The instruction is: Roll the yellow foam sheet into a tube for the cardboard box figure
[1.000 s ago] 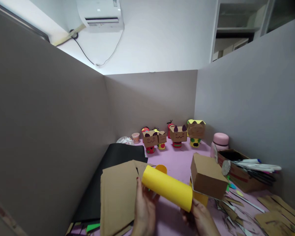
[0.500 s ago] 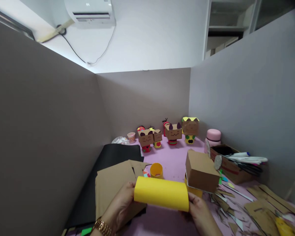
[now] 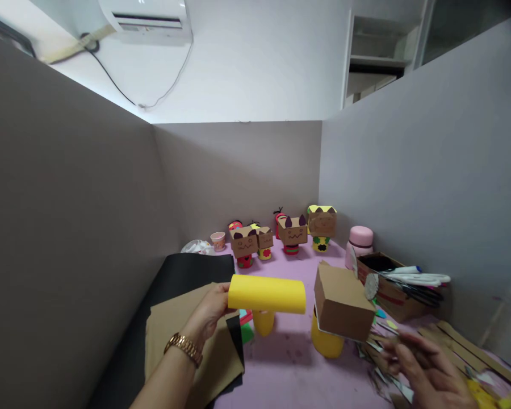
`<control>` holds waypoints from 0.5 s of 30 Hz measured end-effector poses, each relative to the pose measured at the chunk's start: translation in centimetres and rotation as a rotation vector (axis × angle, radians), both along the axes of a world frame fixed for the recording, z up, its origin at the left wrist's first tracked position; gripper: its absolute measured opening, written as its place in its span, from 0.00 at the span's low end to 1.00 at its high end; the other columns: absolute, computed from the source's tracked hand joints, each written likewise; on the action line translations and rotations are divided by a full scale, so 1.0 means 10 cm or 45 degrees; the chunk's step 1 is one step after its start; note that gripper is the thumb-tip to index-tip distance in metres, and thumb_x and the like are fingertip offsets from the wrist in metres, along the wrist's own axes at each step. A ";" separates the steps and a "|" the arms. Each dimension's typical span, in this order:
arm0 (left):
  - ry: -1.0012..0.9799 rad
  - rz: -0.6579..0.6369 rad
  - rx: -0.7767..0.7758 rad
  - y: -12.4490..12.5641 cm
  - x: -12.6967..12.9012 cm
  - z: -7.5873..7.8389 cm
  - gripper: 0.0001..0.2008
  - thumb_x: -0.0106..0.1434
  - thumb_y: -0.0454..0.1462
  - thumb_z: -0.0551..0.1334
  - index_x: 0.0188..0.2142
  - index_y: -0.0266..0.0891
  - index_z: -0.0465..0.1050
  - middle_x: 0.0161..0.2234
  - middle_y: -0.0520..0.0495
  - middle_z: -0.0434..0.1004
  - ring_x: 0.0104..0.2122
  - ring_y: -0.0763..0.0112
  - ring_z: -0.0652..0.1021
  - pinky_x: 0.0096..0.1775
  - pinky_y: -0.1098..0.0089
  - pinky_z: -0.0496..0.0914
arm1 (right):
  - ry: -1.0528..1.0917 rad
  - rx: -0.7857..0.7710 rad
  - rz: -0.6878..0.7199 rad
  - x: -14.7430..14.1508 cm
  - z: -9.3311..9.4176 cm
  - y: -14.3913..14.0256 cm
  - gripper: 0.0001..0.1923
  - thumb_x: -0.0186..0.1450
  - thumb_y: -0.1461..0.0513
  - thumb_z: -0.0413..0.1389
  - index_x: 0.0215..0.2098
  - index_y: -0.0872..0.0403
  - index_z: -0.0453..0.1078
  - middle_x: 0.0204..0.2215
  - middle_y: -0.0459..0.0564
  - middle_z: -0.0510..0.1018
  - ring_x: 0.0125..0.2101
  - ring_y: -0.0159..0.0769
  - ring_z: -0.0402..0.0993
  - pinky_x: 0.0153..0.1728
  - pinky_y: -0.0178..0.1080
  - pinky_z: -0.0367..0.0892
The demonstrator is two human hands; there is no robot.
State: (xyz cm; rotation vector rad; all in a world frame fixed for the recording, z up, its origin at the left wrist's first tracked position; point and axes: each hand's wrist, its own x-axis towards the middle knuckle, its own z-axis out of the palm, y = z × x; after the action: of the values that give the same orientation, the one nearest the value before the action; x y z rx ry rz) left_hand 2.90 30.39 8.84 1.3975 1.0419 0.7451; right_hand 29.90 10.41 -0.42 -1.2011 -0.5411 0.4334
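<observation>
The left hand (image 3: 210, 309) holds a yellow paper roll (image 3: 267, 294) by its left end, fingers pinching that end. The roll hangs above the pink surface (image 3: 289, 363), its long axis level, running left to right across the view. Below it stands a small yellow cup (image 3: 263, 321). The right hand (image 3: 426, 369) is blurred, fingers spread, near the cardboard box (image 3: 343, 301).

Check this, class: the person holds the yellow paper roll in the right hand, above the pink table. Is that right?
Not quite. In the head view the left hand holds the yellow paper roll above the pink table; the right hand is off it, blurred.
</observation>
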 end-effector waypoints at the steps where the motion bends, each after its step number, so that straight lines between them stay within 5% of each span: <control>1: -0.001 -0.017 0.014 0.05 0.04 -0.01 0.09 0.62 0.39 0.60 0.38 0.35 0.71 0.37 0.48 0.76 0.34 0.70 0.76 0.38 0.62 0.71 | -0.011 0.059 -0.051 0.08 -0.01 0.02 0.23 0.52 0.49 0.63 0.43 0.46 0.66 0.36 0.48 0.78 0.34 0.39 0.75 0.34 0.36 0.72; 6: -0.025 -0.075 0.052 0.21 0.20 -0.10 0.13 0.63 0.40 0.59 0.44 0.36 0.69 0.42 0.46 0.74 0.37 0.67 0.76 0.39 0.61 0.72 | -0.204 0.088 0.081 0.27 -0.10 0.28 0.42 0.53 0.46 0.59 0.61 0.46 0.49 0.61 0.57 0.57 0.58 0.53 0.57 0.49 0.46 0.65; 10: -0.029 -0.091 0.053 0.29 0.29 -0.13 0.13 0.63 0.40 0.59 0.45 0.36 0.69 0.43 0.46 0.73 0.37 0.67 0.76 0.38 0.62 0.72 | -0.327 0.037 0.344 0.26 -0.08 0.43 0.57 0.48 0.41 0.61 0.65 0.44 0.34 0.66 0.56 0.44 0.63 0.53 0.45 0.55 0.49 0.57; 15: -0.067 -0.160 0.044 0.35 0.40 -0.18 0.14 0.63 0.41 0.59 0.45 0.36 0.69 0.43 0.46 0.73 0.37 0.67 0.76 0.37 0.62 0.72 | -0.351 -0.074 0.599 0.28 0.00 0.47 0.65 0.44 0.39 0.61 0.66 0.44 0.25 0.66 0.60 0.45 0.62 0.53 0.47 0.58 0.52 0.50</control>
State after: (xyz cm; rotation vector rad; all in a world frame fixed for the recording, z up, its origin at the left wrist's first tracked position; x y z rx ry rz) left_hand 6.87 33.89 7.08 1.4515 0.8956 0.7066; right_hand 32.69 15.11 -0.42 -1.1936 -1.0652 0.6892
